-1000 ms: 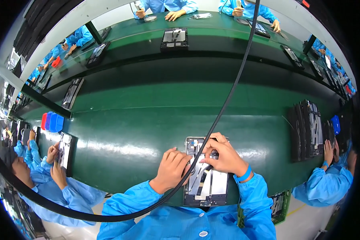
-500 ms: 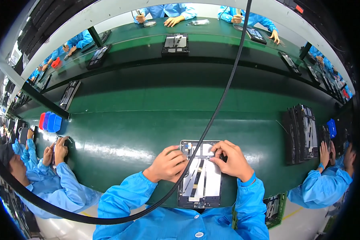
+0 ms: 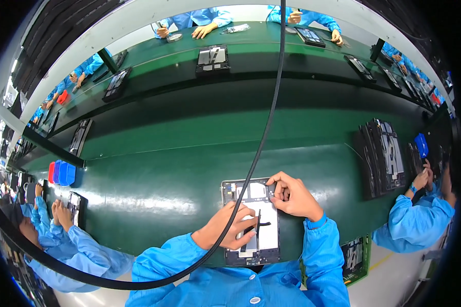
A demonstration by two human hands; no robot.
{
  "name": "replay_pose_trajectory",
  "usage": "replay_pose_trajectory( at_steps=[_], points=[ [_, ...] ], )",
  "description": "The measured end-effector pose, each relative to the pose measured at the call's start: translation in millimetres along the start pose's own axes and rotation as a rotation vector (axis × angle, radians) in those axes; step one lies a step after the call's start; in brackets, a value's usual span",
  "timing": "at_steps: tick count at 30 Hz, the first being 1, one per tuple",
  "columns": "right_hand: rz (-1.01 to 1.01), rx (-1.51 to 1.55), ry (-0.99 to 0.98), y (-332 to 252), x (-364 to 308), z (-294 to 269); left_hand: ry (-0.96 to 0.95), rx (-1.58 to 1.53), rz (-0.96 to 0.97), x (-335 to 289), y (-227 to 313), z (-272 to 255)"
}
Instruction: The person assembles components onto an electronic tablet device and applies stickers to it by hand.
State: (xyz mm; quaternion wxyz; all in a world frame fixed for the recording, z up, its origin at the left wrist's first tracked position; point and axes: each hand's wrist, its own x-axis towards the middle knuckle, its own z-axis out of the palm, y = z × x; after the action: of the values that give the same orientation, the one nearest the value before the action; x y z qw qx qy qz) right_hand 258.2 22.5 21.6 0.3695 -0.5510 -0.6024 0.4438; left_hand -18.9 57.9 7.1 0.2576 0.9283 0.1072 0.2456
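Observation:
An opened tablet (image 3: 270,236) lies at the table's near edge, its white battery, dark board and metal-coloured panels exposed. A thin black flex cable (image 3: 259,233) runs lengthwise over the battery, with a short branch to the right. My left hand (image 3: 230,225) reaches over the tablet's left half, thumb and fingers apart beside the cable; the hand hides part of the battery. At the upper right corner my right hand (image 3: 296,197) grips the tablet's edge between thumb and bent forefinger. A black overhead cable (image 3: 264,133) crosses the view in front of my left hand.
Right, a stack of opened tablets (image 3: 381,158) stands near a blue bin (image 3: 421,146). Left are blue bins (image 3: 65,173) and a co-worker's hands (image 3: 61,215) by a tablet. A raised shelf (image 3: 159,84) holds more tablets. A green crate (image 3: 361,261) sits below.
My left hand has moved from the tablet's left edge onto its middle. The pale strips over the battery now appear as a dark cable. My right hand stays at the upper right corner.

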Motion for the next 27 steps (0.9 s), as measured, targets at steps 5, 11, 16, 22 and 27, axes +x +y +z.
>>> replay_pose_trajectory(
  at_steps=[5, 11, 16, 22, 27],
  points=[
    [0.050, 0.038, -0.044, 1.0, -1.1, -1.3, -0.009, -0.006, -0.047, -4.7, 11.1, 4.9],
    [0.048, 0.119, -0.086, 12.9, -0.7, 0.0, 0.018, 0.064, -0.112, 10.7, 15.5, 16.1],
    [0.074, 0.166, -0.142, 10.2, 0.0, -3.1, -0.030, 0.129, -0.086, 14.9, 14.2, 24.9],
    [0.043, 0.134, -0.138, 11.5, 0.9, -1.5, 0.008, 0.156, -0.065, 18.5, 15.8, 22.5],
    [0.023, 0.105, -0.040, 6.2, 3.2, 0.4, 0.038, 0.169, -0.073, 21.2, 18.5, 24.1]
  ],
)
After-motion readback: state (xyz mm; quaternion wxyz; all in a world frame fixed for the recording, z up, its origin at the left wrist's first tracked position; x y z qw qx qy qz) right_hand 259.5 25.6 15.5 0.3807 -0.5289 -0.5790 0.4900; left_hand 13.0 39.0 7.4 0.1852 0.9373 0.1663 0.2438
